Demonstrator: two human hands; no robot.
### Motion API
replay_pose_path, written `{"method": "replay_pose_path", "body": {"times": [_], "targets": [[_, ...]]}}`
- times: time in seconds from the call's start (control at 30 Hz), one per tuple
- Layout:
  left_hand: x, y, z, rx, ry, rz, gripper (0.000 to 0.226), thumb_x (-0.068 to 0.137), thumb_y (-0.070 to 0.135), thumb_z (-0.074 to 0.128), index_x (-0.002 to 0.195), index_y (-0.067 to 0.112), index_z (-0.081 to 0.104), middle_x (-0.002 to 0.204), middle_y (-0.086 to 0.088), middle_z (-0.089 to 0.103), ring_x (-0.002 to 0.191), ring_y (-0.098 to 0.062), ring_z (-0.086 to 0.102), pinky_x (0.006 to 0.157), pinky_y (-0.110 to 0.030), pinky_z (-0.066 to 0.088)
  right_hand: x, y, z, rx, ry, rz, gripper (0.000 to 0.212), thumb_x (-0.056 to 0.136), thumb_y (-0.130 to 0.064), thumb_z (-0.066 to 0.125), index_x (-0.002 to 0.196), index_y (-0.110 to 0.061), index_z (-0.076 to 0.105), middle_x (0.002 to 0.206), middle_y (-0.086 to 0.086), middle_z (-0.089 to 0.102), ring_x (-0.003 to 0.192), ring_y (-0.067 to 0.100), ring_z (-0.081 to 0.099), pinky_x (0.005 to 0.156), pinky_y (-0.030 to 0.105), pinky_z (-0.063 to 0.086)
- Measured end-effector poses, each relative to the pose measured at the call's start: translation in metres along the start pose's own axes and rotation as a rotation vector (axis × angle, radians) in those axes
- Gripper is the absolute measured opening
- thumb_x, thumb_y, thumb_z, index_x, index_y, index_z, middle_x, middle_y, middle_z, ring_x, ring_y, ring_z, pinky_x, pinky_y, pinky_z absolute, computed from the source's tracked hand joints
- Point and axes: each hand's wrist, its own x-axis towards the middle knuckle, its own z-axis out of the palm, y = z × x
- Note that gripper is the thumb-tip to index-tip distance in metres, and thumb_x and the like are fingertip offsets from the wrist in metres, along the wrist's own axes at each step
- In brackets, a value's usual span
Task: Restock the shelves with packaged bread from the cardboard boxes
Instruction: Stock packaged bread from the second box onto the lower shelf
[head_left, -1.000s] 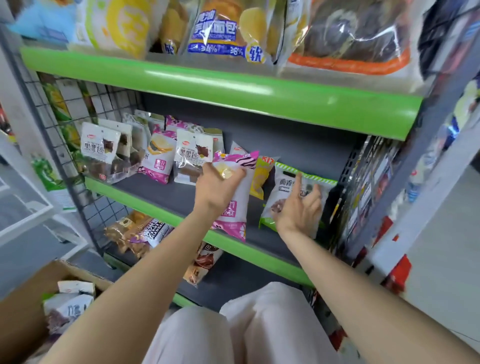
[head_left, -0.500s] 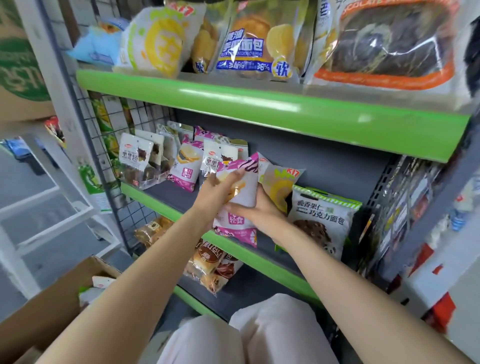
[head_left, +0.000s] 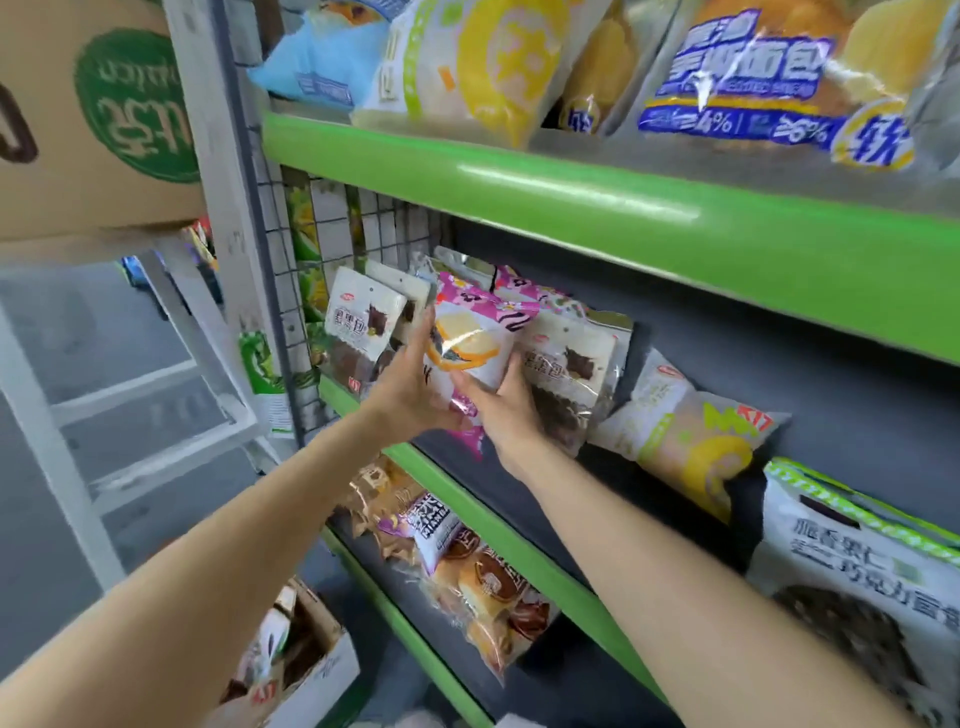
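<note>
1. Both hands grip one pink-and-white sandwich bread packet (head_left: 470, 348): the left hand (head_left: 410, 387) clasps its left edge with fingers running up the side, and the right hand (head_left: 501, 402) cups its lower right corner from below.
2. The packet stands nearly upright over the front of the middle shelf (head_left: 524, 540), its pink bottom seam hanging just past the green lip.
3. Just left of the packet, white chocolate bread packs (head_left: 363, 325) lean against the wire mesh side panel (head_left: 291, 291); the left hand's fingertips touch them.
4. Behind the packet, more pink packets (head_left: 511, 291) stand in a row.
5. Just right of the packet, touching the right hand, stands another white chocolate bread pack (head_left: 571, 364).
6. Farther right of the packet lies a yellow swirl-roll bag (head_left: 691, 441), and beyond it a green-trimmed chocolate bread bag (head_left: 857, 582).
7. Above the packet, the upper shelf (head_left: 597, 208) carries large bread bags.
8. Below the packet, the lower shelf holds brown bun packs (head_left: 483, 587).
9. Down left of the packet, an open cardboard box (head_left: 311, 665) contains packets.
</note>
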Motion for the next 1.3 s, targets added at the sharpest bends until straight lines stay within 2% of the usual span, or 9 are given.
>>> {"method": "replay_pose_path", "body": {"times": [0.2, 0.37, 0.47, 0.53, 0.63, 0.83, 1.03, 1.17, 1.3], "targets": [[0.041, -0.043, -0.004, -0.013, 0.113, 0.015, 0.125, 0.060, 0.000, 0.084, 0.152, 0.022, 0.002, 0.144, 0.003, 0.042, 0.132, -0.011, 0.040, 0.102, -0.016, 0.030, 0.045, 0.015, 0.032, -0.380, 0.073, -0.145, 0.077, 0.086, -0.024, 0.066, 0.147, -0.009, 0.020, 0.146, 0.011, 0.038, 0.134, 0.026, 0.038, 0.104, 0.029, 0.033], [0.048, -0.067, 0.004, 0.098, 0.180, 0.000, 0.131, 0.055, 0.011, 0.087, 0.150, 0.028, -0.001, 0.141, -0.005, 0.045, 0.128, -0.021, 0.045, 0.103, -0.043, 0.043, 0.048, 0.027, 0.039, -0.523, 0.048, -0.174, 0.084, 0.084, -0.025, 0.067, 0.147, -0.007, 0.016, 0.148, 0.014, 0.029, 0.138, 0.027, 0.030, 0.111, 0.034, 0.029], [0.048, -0.071, 0.007, 0.212, 0.223, -0.116, 0.127, 0.064, 0.012, 0.082, 0.149, 0.028, -0.011, 0.132, -0.019, 0.048, 0.120, -0.035, 0.050, 0.098, -0.046, 0.043, 0.042, 0.028, 0.039, -0.697, 0.075, -0.228, 0.074, 0.083, -0.028, 0.068, 0.139, -0.005, 0.026, 0.142, 0.014, 0.027, 0.137, 0.028, 0.026, 0.104, 0.026, 0.017], [0.047, -0.072, 0.010, 0.230, 0.212, -0.137, 0.126, 0.066, 0.012, 0.081, 0.149, 0.027, -0.013, 0.129, -0.020, 0.050, 0.118, -0.037, 0.051, 0.097, -0.045, 0.044, 0.041, 0.028, 0.037, -0.797, 0.082, -0.233, 0.068, 0.082, -0.030, 0.068, 0.133, -0.005, 0.032, 0.139, 0.013, 0.029, 0.135, 0.029, 0.026, 0.105, 0.028, 0.015], [0.049, -0.068, 0.009, 0.251, 0.176, -0.174, 0.132, 0.063, 0.013, 0.084, 0.148, 0.031, -0.015, 0.130, -0.019, 0.051, 0.115, -0.037, 0.054, 0.095, -0.044, 0.045, 0.042, 0.028, 0.034, -0.787, 0.079, -0.225, 0.073, 0.079, -0.026, 0.071, 0.135, -0.005, 0.030, 0.139, 0.014, 0.029, 0.135, 0.031, 0.028, 0.112, 0.045, 0.028], [0.032, -0.060, 0.003, 0.226, 0.124, -0.201, 0.129, 0.065, 0.003, 0.082, 0.149, 0.026, -0.013, 0.129, -0.015, 0.056, 0.110, -0.035, 0.058, 0.090, -0.046, 0.049, 0.027, 0.017, 0.027, -0.722, 0.078, -0.212, 0.040, 0.085, -0.010, 0.061, 0.118, -0.001, 0.040, 0.131, 0.016, 0.039, 0.122, 0.032, 0.045, 0.100, 0.043, 0.041], [-0.015, -0.041, -0.013, 0.298, 0.198, -0.277, 0.065, 0.085, 0.008, 0.065, 0.141, 0.010, 0.033, 0.133, -0.012, 0.053, 0.117, -0.029, 0.053, 0.093, -0.032, 0.044, -0.015, 0.005, 0.034, -0.688, 0.015, -0.166, 0.046, 0.089, -0.015, 0.057, 0.129, 0.001, 0.039, 0.133, 0.016, 0.044, 0.122, 0.031, 0.045, 0.096, 0.038, 0.044], [-0.069, -0.043, -0.033, 0.321, 0.241, -0.401, 0.031, 0.090, 0.010, 0.053, 0.120, 0.011, 0.060, 0.118, -0.011, 0.064, 0.104, -0.026, 0.060, 0.084, -0.028, 0.045, -0.053, 0.001, 0.057, -0.727, -0.265, -0.117, 0.030, 0.091, -0.014, 0.053, 0.119, -0.006, 0.054, 0.123, 0.012, 0.060, 0.113, 0.028, 0.056, 0.092, 0.035, 0.046], [-0.129, -0.084, -0.057, 0.337, 0.236, -0.574, 0.021, 0.089, 0.015, 0.051, 0.101, 0.010, 0.068, 0.105, -0.014, 0.069, 0.101, -0.030, 0.062, 0.085, -0.033, 0.049, -0.085, 0.020, 0.105, -0.738, -0.479, -0.068, 0.025, 0.091, -0.017, 0.054, 0.109, -0.004, 0.064, 0.117, 0.013, 0.065, 0.108, 0.030, 0.059, 0.092, 0.036, 0.048]]}}
